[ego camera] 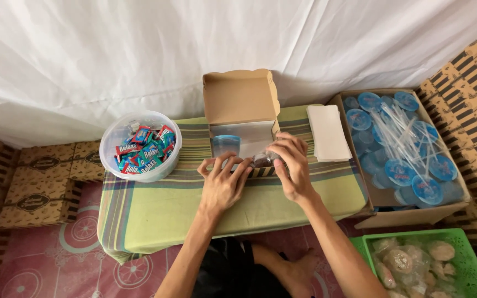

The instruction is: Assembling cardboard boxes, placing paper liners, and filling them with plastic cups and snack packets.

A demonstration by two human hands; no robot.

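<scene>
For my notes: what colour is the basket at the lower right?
Green basket, clearest in the head view.

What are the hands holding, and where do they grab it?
The right hand pinches a small clear-wrapped packet by its right end at the open cardboard box. The left hand rests on the box's front edge.

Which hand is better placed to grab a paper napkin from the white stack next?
Right. The right hand sits at the open cardboard box, on the side nearest the white napkin stack. The left hand lies farther away and would probably have to cross over.
</scene>
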